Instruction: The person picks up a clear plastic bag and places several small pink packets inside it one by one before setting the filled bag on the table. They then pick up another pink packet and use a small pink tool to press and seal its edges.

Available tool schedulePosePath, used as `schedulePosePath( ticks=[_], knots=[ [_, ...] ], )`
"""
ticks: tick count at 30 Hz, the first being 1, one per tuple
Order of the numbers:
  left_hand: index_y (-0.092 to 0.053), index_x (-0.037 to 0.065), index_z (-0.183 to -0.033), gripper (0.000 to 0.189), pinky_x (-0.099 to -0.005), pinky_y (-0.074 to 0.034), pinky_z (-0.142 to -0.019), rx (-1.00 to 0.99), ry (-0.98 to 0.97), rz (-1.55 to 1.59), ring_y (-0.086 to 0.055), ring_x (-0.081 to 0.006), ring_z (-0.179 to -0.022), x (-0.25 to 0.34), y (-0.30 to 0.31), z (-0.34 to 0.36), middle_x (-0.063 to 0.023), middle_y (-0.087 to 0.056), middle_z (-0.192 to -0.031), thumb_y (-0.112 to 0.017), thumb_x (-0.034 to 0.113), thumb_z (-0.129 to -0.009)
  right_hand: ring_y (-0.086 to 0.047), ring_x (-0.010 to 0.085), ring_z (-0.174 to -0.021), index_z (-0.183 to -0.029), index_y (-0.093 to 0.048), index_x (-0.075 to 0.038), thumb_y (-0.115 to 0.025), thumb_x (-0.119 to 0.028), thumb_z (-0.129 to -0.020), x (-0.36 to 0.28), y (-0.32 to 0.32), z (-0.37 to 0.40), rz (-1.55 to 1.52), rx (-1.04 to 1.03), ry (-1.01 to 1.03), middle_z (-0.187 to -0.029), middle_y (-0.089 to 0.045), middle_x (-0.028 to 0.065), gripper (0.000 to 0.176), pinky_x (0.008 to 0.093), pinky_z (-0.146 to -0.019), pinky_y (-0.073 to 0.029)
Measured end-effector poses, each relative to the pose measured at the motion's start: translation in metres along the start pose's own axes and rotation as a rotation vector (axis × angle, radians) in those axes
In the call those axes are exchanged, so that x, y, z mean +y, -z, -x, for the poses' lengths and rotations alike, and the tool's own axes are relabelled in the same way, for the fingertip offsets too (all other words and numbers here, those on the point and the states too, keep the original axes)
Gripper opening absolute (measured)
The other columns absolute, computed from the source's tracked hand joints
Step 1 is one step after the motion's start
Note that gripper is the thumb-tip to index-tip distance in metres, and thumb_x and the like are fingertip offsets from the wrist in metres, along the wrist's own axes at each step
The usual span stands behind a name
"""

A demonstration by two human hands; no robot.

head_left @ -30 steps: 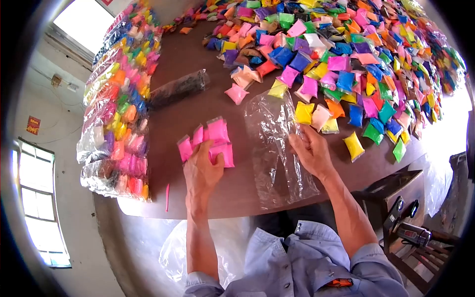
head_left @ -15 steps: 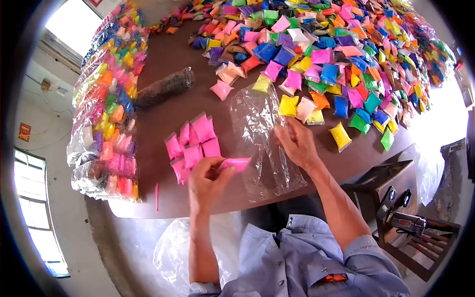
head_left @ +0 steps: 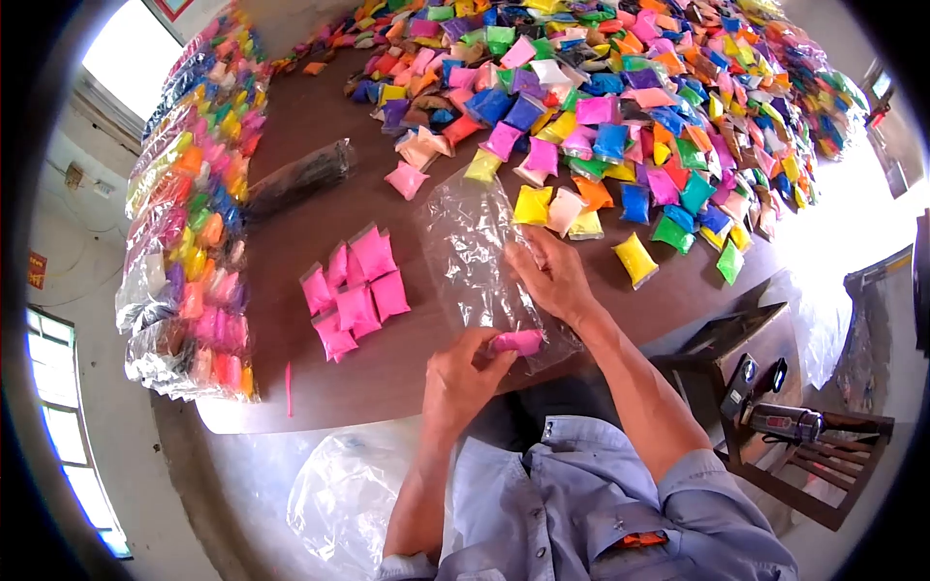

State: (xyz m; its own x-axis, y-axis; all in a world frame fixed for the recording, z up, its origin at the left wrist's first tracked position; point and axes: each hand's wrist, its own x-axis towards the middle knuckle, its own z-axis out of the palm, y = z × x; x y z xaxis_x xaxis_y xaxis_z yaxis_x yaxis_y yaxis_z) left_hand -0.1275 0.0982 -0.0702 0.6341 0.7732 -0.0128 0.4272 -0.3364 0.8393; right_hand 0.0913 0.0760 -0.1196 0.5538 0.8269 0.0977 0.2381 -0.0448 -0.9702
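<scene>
My left hand [head_left: 459, 380] pinches a small pink packet [head_left: 519, 341] between thumb and fingers, close over the near end of a clear plastic bag [head_left: 470, 254]. The bag lies long and flat on the brown table, crinkled and shiny. My right hand [head_left: 555, 279] has its fingers closed on the bag's right side. Left of the bag, several pink packets [head_left: 356, 308] sit together in a small cluster.
A large heap of coloured packets [head_left: 601, 107] covers the table's far side. Filled clear bags [head_left: 189, 242] are stacked along the left edge, beside a dark filled bag [head_left: 302, 179]. A thin pink strip [head_left: 289, 389] lies near the front edge. A wooden stool [head_left: 736, 339] stands at right.
My left hand has moved right, away from the pink cluster, carrying the pink packet to the near end of the bag. My right hand stays on the bag. The whole view has shifted slightly.
</scene>
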Motion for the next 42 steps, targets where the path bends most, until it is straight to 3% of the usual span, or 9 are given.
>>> schedulePosePath(
  ticks=[3, 5, 7, 13, 17, 19, 26, 35, 42],
  knots=[
    [-0.076, 0.001, -0.109, 0.029, -0.0336, -0.058, -0.066, -0.010, -0.027, -0.049, -0.074, -0.0182, -0.073, -0.004, -0.001, 0.005, -0.0133, -0.076, -0.085, -0.089, 0.014, -0.087, -0.070, 0.0263, -0.120, -0.147, -0.057, 0.001, -0.071, -0.038, -0.104, 0.002, 0.006, 0.001, -0.149, -0.025, -0.016, -0.130, -0.071, 0.0223, 0.060, 0.0380, -0.094, -0.056],
    [-0.076, 0.000, -0.109, 0.029, -0.0335, -0.058, -0.065, 0.006, -0.044, -0.068, -0.074, -0.0182, -0.071, -0.006, -0.003, 0.008, -0.0137, -0.077, -0.085, -0.090, 0.013, -0.087, -0.067, 0.0266, -0.125, -0.149, -0.055, 0.001, -0.072, -0.037, -0.104, 0.000, 0.016, 0.018, -0.187, 0.005, 0.019, -0.137, -0.067, 0.0215, 0.061, 0.0388, -0.096, -0.056],
    [-0.075, 0.004, -0.106, 0.025, -0.0411, -0.058, -0.067, 0.051, -0.046, -0.058, -0.077, -0.0316, -0.077, -0.007, -0.005, 0.011, -0.0171, -0.077, -0.088, -0.087, 0.018, -0.089, -0.058, 0.0291, -0.140, -0.153, -0.052, -0.001, -0.072, -0.029, -0.104, -0.029, 0.037, 0.045, -0.169, 0.014, 0.012, -0.151, -0.057, 0.0207, 0.060, 0.0422, -0.103, -0.054],
    [-0.074, 0.005, -0.103, 0.021, -0.0423, -0.058, -0.067, 0.062, -0.202, -0.067, -0.076, -0.0332, -0.078, -0.010, -0.018, 0.011, -0.0155, -0.076, -0.088, -0.086, 0.014, -0.088, -0.058, 0.0407, -0.138, -0.150, -0.056, -0.002, -0.067, -0.013, -0.103, -0.014, 0.043, 0.110, 0.305, 0.106, 0.311, -0.148, -0.059, 0.0235, 0.050, 0.0450, -0.111, -0.050],
    [-0.073, 0.001, -0.104, 0.025, -0.0355, -0.059, -0.064, 0.082, -0.274, -0.161, -0.075, -0.0265, -0.072, -0.002, -0.017, 0.011, -0.0169, -0.076, -0.089, -0.088, 0.006, -0.085, -0.059, 0.0414, -0.136, -0.143, -0.062, -0.002, -0.062, -0.007, -0.104, -0.018, 0.029, 0.110, 0.243, 0.128, 0.294, -0.147, -0.060, 0.0227, 0.039, 0.0457, -0.113, -0.049],
    [-0.075, 0.007, -0.105, 0.022, -0.0435, -0.060, -0.071, 0.015, -0.213, -0.156, -0.076, -0.0345, -0.082, -0.001, -0.016, 0.010, -0.0133, -0.077, -0.094, -0.085, 0.009, -0.086, -0.058, 0.0412, -0.136, -0.143, -0.063, -0.002, -0.061, -0.007, -0.105, -0.017, 0.021, 0.106, 0.212, 0.103, 0.302, -0.146, -0.061, 0.0225, 0.038, 0.0450, -0.113, -0.048],
    [-0.075, 0.002, -0.106, 0.025, -0.0364, -0.060, -0.071, 0.085, -0.240, -0.064, -0.077, -0.0292, -0.081, -0.016, -0.019, 0.010, -0.0169, -0.077, -0.094, -0.085, 0.001, -0.084, -0.062, 0.0399, -0.134, -0.141, -0.064, -0.001, -0.056, -0.007, -0.108, -0.019, 0.012, 0.097, 0.096, 0.046, 0.286, -0.146, -0.062, 0.0220, 0.035, 0.0412, -0.110, -0.051],
    [-0.078, 0.009, -0.108, 0.026, -0.0419, -0.061, -0.074, 0.106, -0.301, -0.025, -0.076, -0.0362, -0.088, -0.013, -0.036, -0.003, -0.0128, -0.075, -0.099, -0.082, -0.001, -0.084, -0.062, 0.0421, -0.132, -0.142, -0.062, 0.000, -0.057, -0.006, -0.108, -0.014, 0.012, 0.095, 0.156, 0.125, 0.298, -0.145, -0.062, 0.0228, 0.035, 0.0421, -0.109, -0.052],
    [-0.077, 0.002, -0.105, 0.025, -0.0374, -0.059, -0.073, 0.025, -0.343, -0.015, -0.075, -0.0348, -0.084, -0.013, -0.034, -0.001, -0.0166, -0.074, -0.096, -0.080, -0.006, -0.081, -0.064, 0.0414, -0.130, -0.141, -0.062, 0.000, -0.055, -0.003, -0.106, -0.015, 0.011, 0.095, 0.156, 0.108, 0.294, -0.143, -0.063, 0.0225, 0.036, 0.0420, -0.108, -0.052]
  ],
)
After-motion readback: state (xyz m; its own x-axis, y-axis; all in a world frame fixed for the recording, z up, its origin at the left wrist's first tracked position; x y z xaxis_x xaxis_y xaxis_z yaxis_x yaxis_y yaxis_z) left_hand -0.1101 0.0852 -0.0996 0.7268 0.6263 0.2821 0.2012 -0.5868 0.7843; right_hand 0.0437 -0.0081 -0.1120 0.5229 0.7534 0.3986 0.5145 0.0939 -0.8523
